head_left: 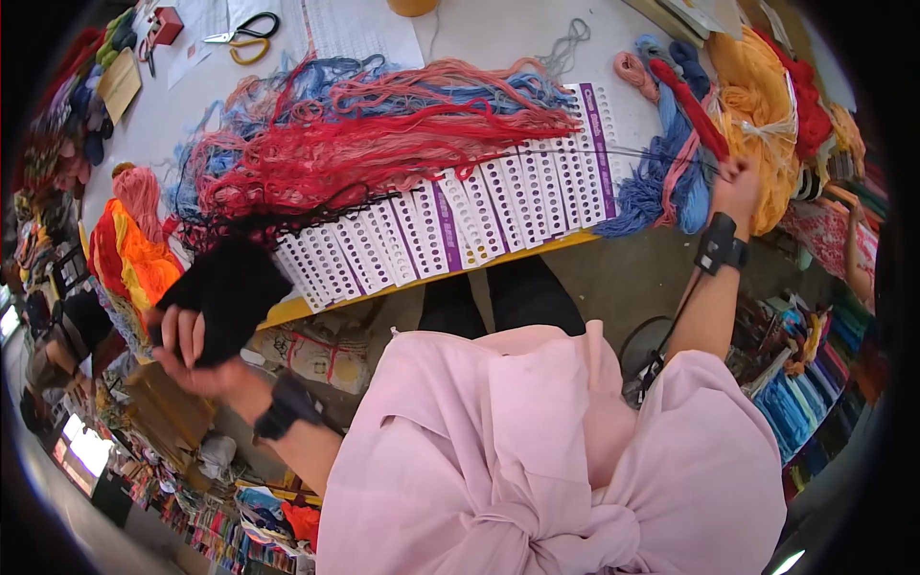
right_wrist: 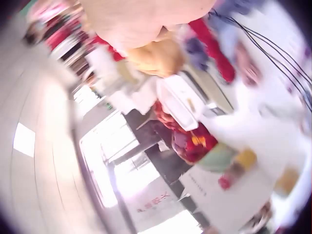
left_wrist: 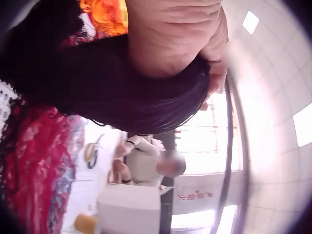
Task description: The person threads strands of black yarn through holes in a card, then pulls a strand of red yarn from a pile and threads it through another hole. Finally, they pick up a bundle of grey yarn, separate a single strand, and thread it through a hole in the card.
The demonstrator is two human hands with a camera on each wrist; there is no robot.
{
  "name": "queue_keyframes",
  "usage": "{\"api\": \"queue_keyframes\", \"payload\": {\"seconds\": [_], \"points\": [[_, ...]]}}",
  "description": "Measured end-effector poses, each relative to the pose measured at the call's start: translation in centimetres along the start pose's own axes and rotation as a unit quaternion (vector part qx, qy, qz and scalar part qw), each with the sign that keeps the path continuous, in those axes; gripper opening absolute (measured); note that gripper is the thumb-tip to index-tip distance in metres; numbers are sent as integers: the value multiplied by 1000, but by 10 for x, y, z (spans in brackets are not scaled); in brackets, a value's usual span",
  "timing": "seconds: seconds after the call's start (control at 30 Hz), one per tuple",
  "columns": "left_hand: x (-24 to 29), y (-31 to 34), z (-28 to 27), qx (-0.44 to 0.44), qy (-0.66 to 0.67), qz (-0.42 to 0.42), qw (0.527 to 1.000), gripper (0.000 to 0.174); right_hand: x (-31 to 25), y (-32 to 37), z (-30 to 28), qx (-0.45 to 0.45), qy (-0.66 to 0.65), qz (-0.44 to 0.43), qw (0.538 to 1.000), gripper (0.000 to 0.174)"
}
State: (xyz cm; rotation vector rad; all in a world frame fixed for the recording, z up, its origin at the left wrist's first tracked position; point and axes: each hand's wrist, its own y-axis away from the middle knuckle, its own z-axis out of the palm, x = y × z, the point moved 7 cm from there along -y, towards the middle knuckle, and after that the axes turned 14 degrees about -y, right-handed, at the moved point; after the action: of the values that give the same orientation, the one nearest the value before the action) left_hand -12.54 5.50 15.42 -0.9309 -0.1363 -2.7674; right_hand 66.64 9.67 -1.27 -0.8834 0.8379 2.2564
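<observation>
My left hand (head_left: 213, 372) grips a thick black yarn skein (head_left: 235, 287) at the near left corner of the table, its fingers curled round the bundle. In the left wrist view the skein (left_wrist: 112, 92) loops down under the hand. My right hand (head_left: 736, 195), far to the right, pinches a few thin black strands (head_left: 613, 150). Those strands run taut leftward over a row of white and purple punched cards (head_left: 508, 206). Red, pink and blue yarn lengths (head_left: 383, 144) lie spread across the cards, with tangled black yarn (head_left: 335, 206) along their near left side.
Blue skeins (head_left: 671, 163) and a yellow skein (head_left: 752, 86) lie by the right hand. Orange and red skeins (head_left: 144, 254) sit at the left edge. Black and yellow scissors (head_left: 251, 38) lie at the back. Another person (left_wrist: 146, 161) sits across the table.
</observation>
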Motion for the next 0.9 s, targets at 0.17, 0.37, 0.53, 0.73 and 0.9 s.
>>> {"api": "queue_keyframes", "payload": {"seconds": [0.17, 0.37, 0.53, 0.73, 0.9], "points": [[-97, 26, 41, 128, -159, -202, 958, 11, 103, 127, 135, -299, 397, -124, 859, 14], [-303, 32, -70, 151, -449, -393, 788, 22, 309, 247, 146, -630, 485, 12, 607, 14], [-320, 32, -67, 98, -601, -378, 697, 13, 313, 248, 152, -612, 549, 71, 566, 8], [-325, 29, -70, 74, -685, -383, 616, 7, 315, 250, 158, -615, 571, 31, 543, 10], [-325, 28, -72, 71, -554, -399, 727, 8, 316, 253, 162, -624, 579, 17, 525, 12]]}}
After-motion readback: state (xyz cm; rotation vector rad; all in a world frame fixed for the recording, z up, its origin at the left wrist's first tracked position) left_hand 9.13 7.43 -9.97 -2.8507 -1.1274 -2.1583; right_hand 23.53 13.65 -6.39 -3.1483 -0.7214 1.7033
